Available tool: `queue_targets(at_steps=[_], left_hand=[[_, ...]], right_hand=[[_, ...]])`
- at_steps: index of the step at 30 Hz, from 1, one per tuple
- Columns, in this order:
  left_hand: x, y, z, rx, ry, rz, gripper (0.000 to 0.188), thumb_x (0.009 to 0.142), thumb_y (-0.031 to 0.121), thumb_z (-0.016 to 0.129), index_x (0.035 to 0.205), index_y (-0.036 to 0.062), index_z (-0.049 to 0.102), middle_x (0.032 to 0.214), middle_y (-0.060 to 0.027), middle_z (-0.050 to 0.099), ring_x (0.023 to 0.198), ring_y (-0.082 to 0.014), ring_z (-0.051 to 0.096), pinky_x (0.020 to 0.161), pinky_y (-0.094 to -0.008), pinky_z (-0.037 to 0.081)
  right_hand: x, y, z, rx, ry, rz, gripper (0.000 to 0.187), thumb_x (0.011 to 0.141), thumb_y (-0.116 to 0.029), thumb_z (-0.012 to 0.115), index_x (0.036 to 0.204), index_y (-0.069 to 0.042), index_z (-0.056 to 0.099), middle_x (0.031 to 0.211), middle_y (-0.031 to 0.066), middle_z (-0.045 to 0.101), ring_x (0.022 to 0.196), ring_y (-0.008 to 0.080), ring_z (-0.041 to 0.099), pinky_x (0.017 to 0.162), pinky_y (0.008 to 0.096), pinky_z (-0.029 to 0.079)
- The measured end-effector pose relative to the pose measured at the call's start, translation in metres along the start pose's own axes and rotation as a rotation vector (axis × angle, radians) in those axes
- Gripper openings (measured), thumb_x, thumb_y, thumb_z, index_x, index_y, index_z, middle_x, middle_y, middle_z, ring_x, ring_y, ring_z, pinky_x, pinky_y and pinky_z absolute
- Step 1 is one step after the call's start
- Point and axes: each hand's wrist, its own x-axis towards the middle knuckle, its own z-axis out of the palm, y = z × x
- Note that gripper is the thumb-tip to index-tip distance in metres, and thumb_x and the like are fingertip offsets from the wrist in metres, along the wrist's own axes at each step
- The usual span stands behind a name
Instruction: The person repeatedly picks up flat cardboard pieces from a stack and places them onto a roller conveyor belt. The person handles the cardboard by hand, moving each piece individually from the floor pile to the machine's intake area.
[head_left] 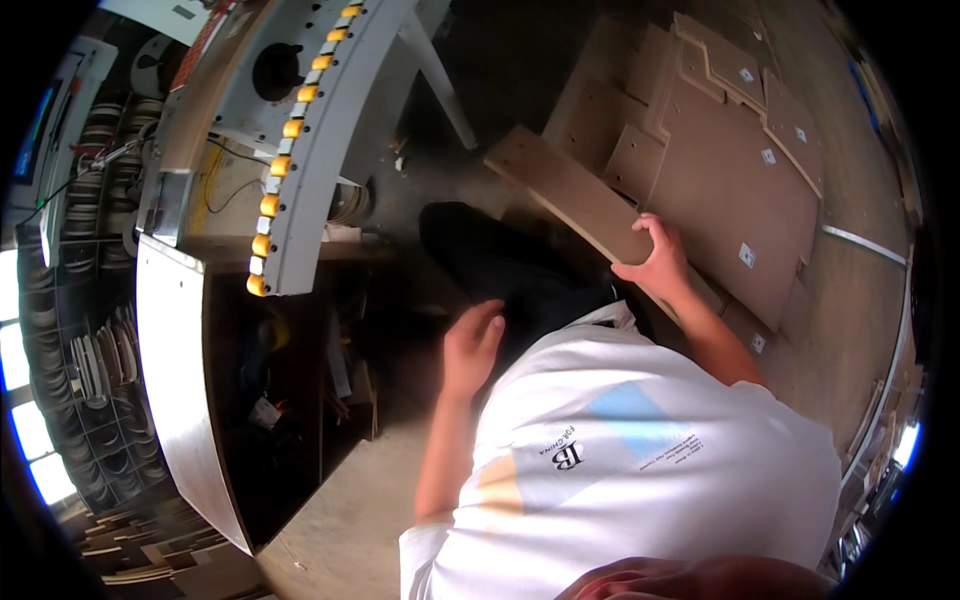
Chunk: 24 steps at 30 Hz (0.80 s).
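On floor at my right, long brown board (575, 200) rests atop flat board stack (740, 190); my right hand (655, 262) grips its near end. Left hand (470, 345) hangs loosely open, holding nothing, beside grey machine (300, 150).

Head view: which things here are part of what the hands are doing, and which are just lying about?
In hand:
- right hand gripping the long brown board
- left hand hanging free, holding nothing

Lying about:
- stack of cut boards on the floor
- grey machine rail with yellow rollers
- dark cabinet beneath it
- racks of coiled strip at left
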Motion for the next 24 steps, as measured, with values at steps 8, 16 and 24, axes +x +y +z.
queue_targets(at_steps=[8,16,24], left_hand=[[0.032,0.089,-0.006,0.143,-0.035,0.360,0.043,0.090,0.012,0.078,0.130,0.0035,0.067,0.133,-0.0142,0.069,0.124,-0.0308,0.065,0.102,-0.0368,0.053],[0.052,0.151,-0.026,0.154,0.103,0.627,0.096,0.066,0.045,0.095,0.141,0.0036,0.052,0.160,-0.0249,0.042,0.145,-0.0439,0.043,0.114,-0.0499,0.041],[0.000,0.162,-0.120,0.774,0.403,0.561,0.096,0.054,0.031,0.098,0.138,0.0114,0.056,0.147,-0.0186,0.053,0.136,-0.0423,0.048,0.113,-0.0525,0.038]], right_hand=[[0.077,-0.110,-0.055,1.039,0.009,-0.256,0.085,0.069,-0.036,0.091,0.136,-0.006,0.048,0.138,0.0104,0.054,0.125,0.0200,0.054,0.107,0.0349,0.042],[0.086,-0.192,-0.044,1.462,-0.213,-0.681,0.118,0.078,-0.042,0.091,0.164,-0.006,0.019,0.160,0.0243,0.038,0.146,0.0438,0.042,0.119,0.0610,0.036],[0.069,-0.167,0.009,1.003,-0.452,-0.523,0.099,0.076,-0.031,0.095,0.156,-0.005,0.042,0.155,0.0113,0.049,0.145,0.0204,0.043,0.119,0.0421,0.036]])
